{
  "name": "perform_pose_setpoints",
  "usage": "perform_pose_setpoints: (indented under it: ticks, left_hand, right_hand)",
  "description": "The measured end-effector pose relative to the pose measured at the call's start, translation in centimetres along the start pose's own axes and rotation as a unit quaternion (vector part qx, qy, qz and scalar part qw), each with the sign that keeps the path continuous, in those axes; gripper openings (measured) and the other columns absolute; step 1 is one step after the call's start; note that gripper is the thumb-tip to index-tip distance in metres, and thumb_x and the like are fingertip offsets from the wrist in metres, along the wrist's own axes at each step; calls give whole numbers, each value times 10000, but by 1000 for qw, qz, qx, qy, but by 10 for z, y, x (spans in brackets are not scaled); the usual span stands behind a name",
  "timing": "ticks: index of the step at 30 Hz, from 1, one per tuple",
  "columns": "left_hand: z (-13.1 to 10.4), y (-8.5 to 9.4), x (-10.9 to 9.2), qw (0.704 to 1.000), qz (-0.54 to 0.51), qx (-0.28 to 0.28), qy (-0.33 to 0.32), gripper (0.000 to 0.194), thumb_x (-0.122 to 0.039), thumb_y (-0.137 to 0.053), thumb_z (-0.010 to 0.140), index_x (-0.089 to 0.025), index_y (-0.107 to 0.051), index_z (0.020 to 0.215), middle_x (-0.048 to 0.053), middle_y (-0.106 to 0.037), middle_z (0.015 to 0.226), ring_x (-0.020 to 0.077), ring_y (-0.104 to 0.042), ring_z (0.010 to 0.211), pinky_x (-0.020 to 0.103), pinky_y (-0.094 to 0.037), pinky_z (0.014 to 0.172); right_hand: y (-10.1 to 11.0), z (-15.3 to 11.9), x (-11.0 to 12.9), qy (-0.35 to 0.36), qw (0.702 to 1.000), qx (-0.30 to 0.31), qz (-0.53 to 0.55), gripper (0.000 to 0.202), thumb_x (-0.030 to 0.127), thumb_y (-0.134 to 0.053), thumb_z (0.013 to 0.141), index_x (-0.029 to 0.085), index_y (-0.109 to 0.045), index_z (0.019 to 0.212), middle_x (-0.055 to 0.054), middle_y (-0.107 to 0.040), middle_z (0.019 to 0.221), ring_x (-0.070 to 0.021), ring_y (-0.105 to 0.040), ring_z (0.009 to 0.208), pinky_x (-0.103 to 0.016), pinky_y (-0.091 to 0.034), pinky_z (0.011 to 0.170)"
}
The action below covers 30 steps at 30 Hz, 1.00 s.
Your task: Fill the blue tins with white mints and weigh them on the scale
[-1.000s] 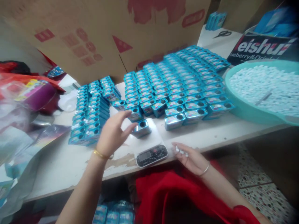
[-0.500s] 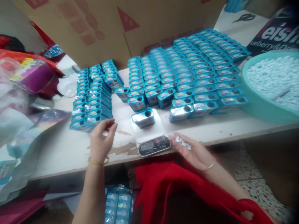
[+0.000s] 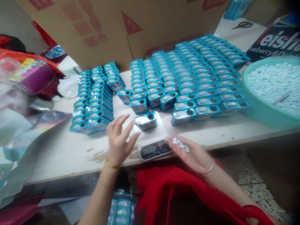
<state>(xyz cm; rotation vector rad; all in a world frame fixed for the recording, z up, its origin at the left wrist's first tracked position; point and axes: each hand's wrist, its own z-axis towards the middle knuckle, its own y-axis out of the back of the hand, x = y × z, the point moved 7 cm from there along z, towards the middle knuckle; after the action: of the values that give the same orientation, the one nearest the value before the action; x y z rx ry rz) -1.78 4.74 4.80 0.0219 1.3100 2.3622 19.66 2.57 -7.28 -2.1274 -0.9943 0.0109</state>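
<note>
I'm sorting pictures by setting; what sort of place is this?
Probably a small packing workshop: rows of matching blue containers, another container on a scale, and a tub of pale pellets.

Two grips, both bare hands, appear: one left grip and one right grip. One flat white scale with a black panel carries one glossy blue oblong box with a dark round hole. Similar blue boxes form two large groups, a left group and a right group, too crowded to count exactly. One round turquoise basin holds countless small pale oval pellets. There are two thin bracelets, one gold-coloured and one silver-coloured, and one large brown cardboard panel.
</note>
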Motion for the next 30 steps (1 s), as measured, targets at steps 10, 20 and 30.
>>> perform_pose_setpoints:
  ticks: [10, 20, 30]
  left_hand:
    - [16, -28, -26, 997, 20, 56, -52, 426, -393, -582, 855, -227, -515, 1242, 128, -425, 1429, 290, -315, 1369, 529, -217, 1100]
    - [27, -34, -66, 974, -151, 143, -93, 262, -194, -523, 884, -177, -556, 1143, 110, -607, 1055, 203, -564, 948, 358, -471, 805]
    - [14, -44, -84, 949, -139, 248, -134, 174, -143, -420, 911, -124, -592, 922, 99, -576, 899, 165, -558, 824, 291, -498, 698]
  right_hand:
    - [-9, 4, -7, -20, 1000, 12, 1, 192, 127, -491, 910, 37, -582, 1052, -204, -659, 1083, -248, -633, 1056, -276, -570, 861]
    - [-38, 4, -8, -42, 995, 84, 37, 252, 163, -412, 954, 30, -578, 1089, -168, -663, 1063, -198, -665, 960, -298, -555, 857]
    - [-51, 3, -19, -74, 985, 144, 66, 247, 150, -405, 953, 53, -617, 1033, -108, -674, 973, -139, -657, 868, -265, -550, 813]
